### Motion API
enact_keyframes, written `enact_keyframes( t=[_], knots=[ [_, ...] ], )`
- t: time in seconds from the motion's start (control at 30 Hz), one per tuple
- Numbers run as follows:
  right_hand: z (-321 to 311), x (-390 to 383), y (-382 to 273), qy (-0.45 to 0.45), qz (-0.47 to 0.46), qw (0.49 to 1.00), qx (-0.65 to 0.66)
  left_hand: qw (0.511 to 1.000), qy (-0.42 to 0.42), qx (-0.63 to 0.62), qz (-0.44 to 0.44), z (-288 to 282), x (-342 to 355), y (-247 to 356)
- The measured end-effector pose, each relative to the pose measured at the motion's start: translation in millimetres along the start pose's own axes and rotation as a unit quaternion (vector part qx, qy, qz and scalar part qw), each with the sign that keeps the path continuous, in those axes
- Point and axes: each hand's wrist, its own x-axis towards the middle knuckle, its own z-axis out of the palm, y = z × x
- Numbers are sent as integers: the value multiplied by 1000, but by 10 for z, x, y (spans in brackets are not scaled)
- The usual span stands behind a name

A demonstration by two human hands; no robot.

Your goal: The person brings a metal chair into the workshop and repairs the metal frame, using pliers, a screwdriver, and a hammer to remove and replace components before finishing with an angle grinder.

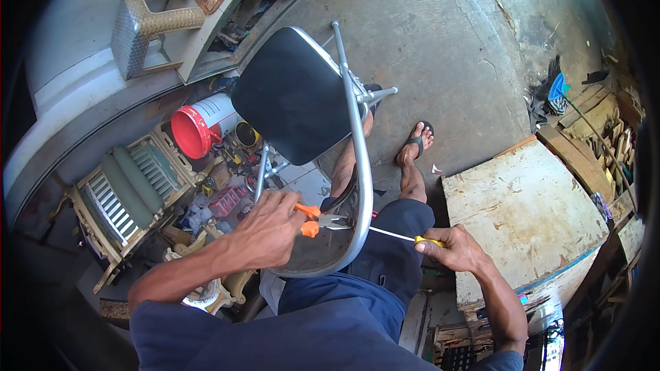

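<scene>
A chair with a grey metal tube frame (pixel 362 165) lies tilted across my lap, its black seat (pixel 292 96) facing up and pointing away from me. My left hand (pixel 268 227) is closed round the orange handles of a pair of pliers (pixel 313 222). The plier jaws reach the inner side of the frame's curved end, by a dark worn panel (pixel 309 255). From the other side, a yellow-handled screwdriver (pixel 395 235) points at the same tube, its handle gripped in my right hand (pixel 452 249). The screwdriver's tip is hidden by the tube.
At right stands a worn whitish wooden box (pixel 526 220), with scrap wood (pixel 619 137) beyond it. To the left are a red-and-white bucket (pixel 199 127), a cream wooden frame piece (pixel 134 196) and scattered clutter. My sandalled foot (pixel 416 143) rests on the concrete floor (pixel 447 48).
</scene>
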Motion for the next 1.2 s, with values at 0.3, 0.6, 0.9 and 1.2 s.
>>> enact_keyframes(
  t=[0.3,0.6,0.9,1.2],
  knots=[
    [-130,105,49,-152,133,957,206,998,30,49,8,85,-20,17],
    [-236,162,-25,-205,169,936,231,998,37,55,21,121,30,-42],
    [-209,174,69,-187,113,960,175,998,62,2,-5,110,35,-14],
    [-199,169,42,-104,24,994,-9,999,-4,-15,-34,61,41,43]
  ],
)
